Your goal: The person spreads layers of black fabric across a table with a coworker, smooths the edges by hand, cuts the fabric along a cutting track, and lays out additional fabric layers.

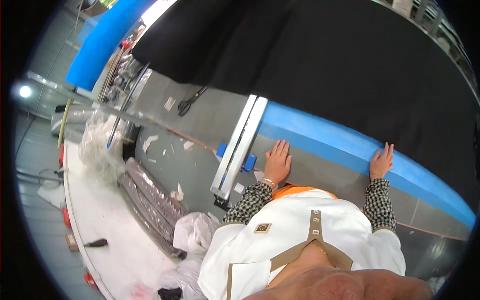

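Observation:
A long blue strip of sheet material (320, 131) runs across the grey table along the edge of a large black sheet (320, 65). My left hand (278, 161) lies flat at the strip's near edge, fingers together and stretched out, close to the metal rail. My right hand (382, 162) rests on the strip farther right, fingertips at the black sheet's edge and fingers slightly spread. Neither hand holds anything that I can see. A silver metal rail (241, 145) with blue knobs crosses the table left of my left hand, at the strip's left end.
Black-handled scissors (186, 106) lie on the grey table (212, 107) left of the rail. Paper scraps (149, 143) litter the floor. Plastic-wrapped rolls (152, 192) and white plastic bags (196, 231) sit beside a white surface (120, 250). A blue roll (102, 47) stands at upper left.

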Tool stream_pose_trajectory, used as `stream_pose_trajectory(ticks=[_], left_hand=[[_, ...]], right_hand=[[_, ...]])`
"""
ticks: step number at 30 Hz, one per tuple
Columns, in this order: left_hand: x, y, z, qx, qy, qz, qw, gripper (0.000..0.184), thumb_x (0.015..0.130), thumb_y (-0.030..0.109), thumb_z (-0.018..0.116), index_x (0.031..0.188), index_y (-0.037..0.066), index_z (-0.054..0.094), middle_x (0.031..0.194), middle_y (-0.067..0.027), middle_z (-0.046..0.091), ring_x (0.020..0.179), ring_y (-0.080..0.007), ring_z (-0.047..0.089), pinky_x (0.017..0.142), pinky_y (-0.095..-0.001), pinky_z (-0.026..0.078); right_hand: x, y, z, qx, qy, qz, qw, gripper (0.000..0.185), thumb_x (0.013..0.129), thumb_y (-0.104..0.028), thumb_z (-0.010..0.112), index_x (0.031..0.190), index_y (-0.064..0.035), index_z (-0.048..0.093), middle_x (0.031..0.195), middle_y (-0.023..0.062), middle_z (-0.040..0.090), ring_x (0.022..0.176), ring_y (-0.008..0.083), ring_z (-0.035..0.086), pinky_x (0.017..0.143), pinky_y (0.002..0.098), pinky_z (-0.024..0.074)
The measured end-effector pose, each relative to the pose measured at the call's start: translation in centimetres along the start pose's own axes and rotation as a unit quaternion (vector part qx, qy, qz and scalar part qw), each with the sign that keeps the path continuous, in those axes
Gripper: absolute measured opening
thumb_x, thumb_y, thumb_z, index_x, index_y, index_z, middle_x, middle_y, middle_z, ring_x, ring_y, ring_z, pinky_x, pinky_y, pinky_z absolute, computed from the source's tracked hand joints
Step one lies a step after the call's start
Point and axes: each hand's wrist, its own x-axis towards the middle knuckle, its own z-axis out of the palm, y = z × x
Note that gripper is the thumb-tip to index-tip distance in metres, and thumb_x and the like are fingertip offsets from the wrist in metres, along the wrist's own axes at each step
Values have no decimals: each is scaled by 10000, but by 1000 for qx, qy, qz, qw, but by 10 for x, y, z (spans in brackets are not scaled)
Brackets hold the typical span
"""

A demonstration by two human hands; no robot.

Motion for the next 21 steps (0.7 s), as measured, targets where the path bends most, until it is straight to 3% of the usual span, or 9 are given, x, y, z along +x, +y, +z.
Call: stream_pose_trajectory(ticks=[9, 12, 15, 18, 19, 21], left_hand=[[-63, 2, 0, -22, 37, -25, 999, 460, 929, 209, 601, 1356, 59, 521, 1394, -116, 521, 1352, -275, 432, 1028, -451, 314], [-102, -2, -5, -42, 119, -94, 988, 451, 902, 215, 631, 1314, 55, 540, 1322, -158, 524, 1261, -330, 475, 1030, -476, 316], [-148, -31, 6, 21, 222, -204, 953, 426, 896, 239, 642, 1259, 34, 553, 1266, -184, 511, 1127, -346, 517, 990, -471, 368], [-196, -61, 19, -95, 301, -511, 799, 438, 904, 251, 650, 1216, -32, 530, 1216, -209, 487, 1105, -339, 521, 950, -459, 409], [-209, -69, 19, -114, 377, -523, 756, 397, 932, 275, 620, 1137, -53, 532, 1095, -159, 515, 967, -284, 567, 823, -399, 471], [-241, -102, 19, -215, 451, -597, 628, 430, 967, 378, 568, 1102, -29, 528, 1030, -123, 542, 855, -234, 590, 714, -366, 482]], right_hand=[[-3, 0, 7, 3, -8, 1, 1000, 550, 978, -314, 507, 1501, -192, 388, 1566, 34, 377, 1340, 303, 418, 1052, 511, 308], [-2, 1, 11, 2, -7, 3, 1000, 549, 979, -320, 503, 1501, -198, 387, 1566, 31, 377, 1340, 301, 419, 1048, 509, 310], [-6, 2, 9, 0, -9, 7, 1000, 545, 979, -325, 503, 1498, -202, 391, 1565, 29, 378, 1338, 299, 421, 1044, 505, 312], [-4, -1, 8, -8, -7, 6, 1000, 542, 977, -329, 507, 1493, -202, 397, 1562, 26, 383, 1335, 297, 426, 1039, 504, 316], [-6, -1, 7, -11, -7, 3, 1000, 542, 976, -329, 508, 1491, -201, 400, 1561, 25, 385, 1333, 296, 428, 1037, 504, 317], [-6, -2, 7, -11, -10, -4, 1000, 543, 974, -331, 513, 1490, -202, 403, 1556, 25, 391, 1328, 292, 433, 1034, 506, 320]])
